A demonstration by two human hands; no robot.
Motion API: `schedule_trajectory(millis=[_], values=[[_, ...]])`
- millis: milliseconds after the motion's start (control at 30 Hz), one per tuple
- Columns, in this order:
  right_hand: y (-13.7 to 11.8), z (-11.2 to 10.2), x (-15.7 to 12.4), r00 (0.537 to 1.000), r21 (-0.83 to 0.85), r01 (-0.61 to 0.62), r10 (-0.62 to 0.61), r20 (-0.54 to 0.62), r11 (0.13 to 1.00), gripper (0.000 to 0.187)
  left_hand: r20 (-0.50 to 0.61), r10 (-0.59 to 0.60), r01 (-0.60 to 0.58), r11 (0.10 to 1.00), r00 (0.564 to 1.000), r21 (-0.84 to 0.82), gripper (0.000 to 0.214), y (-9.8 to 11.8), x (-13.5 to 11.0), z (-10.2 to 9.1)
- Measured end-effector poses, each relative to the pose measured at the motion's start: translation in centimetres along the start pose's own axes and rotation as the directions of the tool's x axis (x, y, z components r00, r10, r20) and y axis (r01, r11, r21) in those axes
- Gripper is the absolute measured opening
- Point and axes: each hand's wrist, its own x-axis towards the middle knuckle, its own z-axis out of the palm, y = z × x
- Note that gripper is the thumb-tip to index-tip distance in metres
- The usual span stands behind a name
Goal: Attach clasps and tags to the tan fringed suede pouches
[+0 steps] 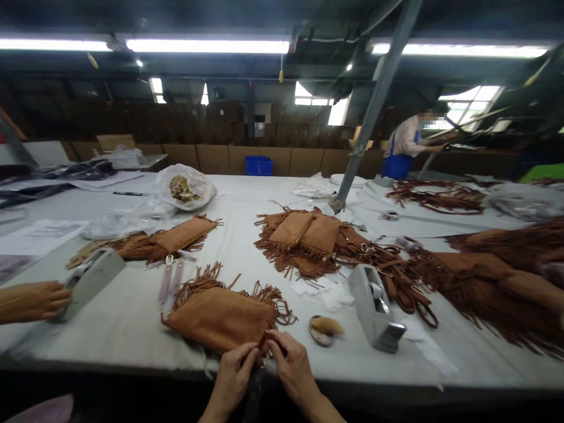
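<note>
A brown fringed pouch (220,317) lies flat near the front edge of the table, its fringe spread along the far side. Both of my hands are at its near right corner. Between my left hand (235,370) and my right hand (291,361), the fingers pinch a short brown strap (263,339) with something small and metallic by it. My fingers partly hide where the strap meets the pouch. Just right of my right hand sits a small round dish (320,336) with a tan pad resting on its rim.
Grey tape dispensers stand at right (374,311) and left (94,279), where a co-worker's hand (37,301) touches one. Fringed pouches (304,235) and looped straps (409,282) are piled beyond. A slanted metal post (374,106) rises mid-table. Another person (403,147) works behind.
</note>
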Motion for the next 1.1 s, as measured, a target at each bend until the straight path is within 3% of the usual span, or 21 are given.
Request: schedule_trajectory(millis=[100,167,233,400,567,667,767,867,1100], values=[[3.3,-4.2,-0.6,0.981,-0.317,0.012,-0.073,-0.18,0.948,0.028,-0.089,-0.043,0.042,0.999,0.995,-0.019,0.042,-0.3,0.4,0.6],[5.5,-6.9,-1.1,0.974,-0.518,-0.037,-0.085,-0.21,0.855,0.028,-0.124,-0.076,0.072,0.997,0.989,-0.039,0.044,-0.5,0.9,1.1],[7.0,-8.5,-1.4,0.978,-0.606,-0.055,-0.081,-0.195,0.794,0.027,-0.133,-0.095,0.09,0.995,0.987,-0.044,0.046,-0.9,1.7,1.5],[7.9,-8.7,-1.4,0.984,-0.544,-0.004,-0.092,-0.15,0.839,0.027,-0.122,-0.112,0.105,0.992,0.986,-0.068,0.049,-2.0,3.1,2.2],[7.3,-9.3,-1.7,0.989,-0.355,-0.055,0.002,-0.146,0.933,0.025,-0.047,-0.24,0.229,0.958,0.97,-0.175,0.058,-3.5,2.9,2.1],[7.3,-11.3,-2.7,0.976,-0.338,-0.082,0.008,-0.217,0.938,0.027,-0.053,-0.312,0.292,0.926,0.948,-0.241,0.061,-4.6,2.7,2.3],[7.3,-13.6,-3.2,0.938,-0.446,-0.199,0.038,-0.344,0.872,0.038,-0.073,-0.33,0.296,0.908,0.941,-0.296,0.059,-5.4,2.7,2.5],[7.4,-15.3,-1.4,0.926,-0.592,-0.293,0.069,-0.371,0.751,0.047,-0.061,-0.325,0.289,0.901,0.944,-0.324,0.057,-5.6,2.7,2.6],[9.2,-16.0,7.9,0.964,-0.738,-0.249,0.084,-0.254,0.627,0.027,-0.083,-0.314,0.288,0.929,0.946,-0.234,0.06,-3.6,2.5,2.6]])
